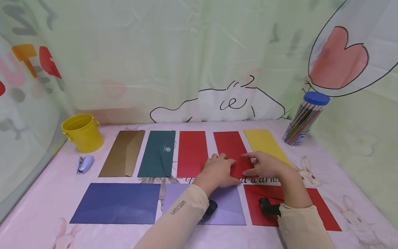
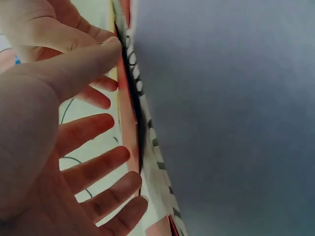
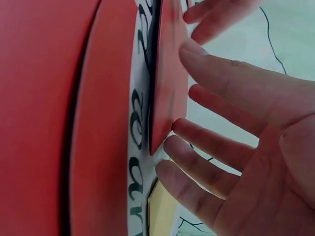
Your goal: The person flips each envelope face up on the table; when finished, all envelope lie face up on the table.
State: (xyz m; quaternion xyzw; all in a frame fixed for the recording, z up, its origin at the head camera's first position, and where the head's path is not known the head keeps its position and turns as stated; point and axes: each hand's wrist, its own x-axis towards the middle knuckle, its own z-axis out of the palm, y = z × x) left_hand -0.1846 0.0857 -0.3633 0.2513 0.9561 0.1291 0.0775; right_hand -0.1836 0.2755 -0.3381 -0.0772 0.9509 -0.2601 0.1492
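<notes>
A red envelope (image 1: 229, 142), fourth in the back row, lies flat between my two hands. My left hand (image 1: 216, 172) is over its lower left side with fingers spread; in the left wrist view the fingers look nearly straight beside the envelope's edge. My right hand (image 1: 266, 164) reaches in from the right, its fingertips at the envelope's lower right edge. In the right wrist view its fingers are extended along the red envelope (image 3: 169, 73). Neither hand shows a grip. Whether the fingertips press on the paper is hard to tell.
The back row also holds brown (image 1: 119, 155), green (image 1: 156, 152), red (image 1: 192, 148) and yellow (image 1: 264, 143) envelopes. In front lie blue (image 1: 115, 204), lavender (image 1: 230, 207) and red (image 1: 323, 211) ones. A yellow bucket (image 1: 84, 136), stapler (image 1: 85, 164) and pencil jar (image 1: 303, 122) stand around.
</notes>
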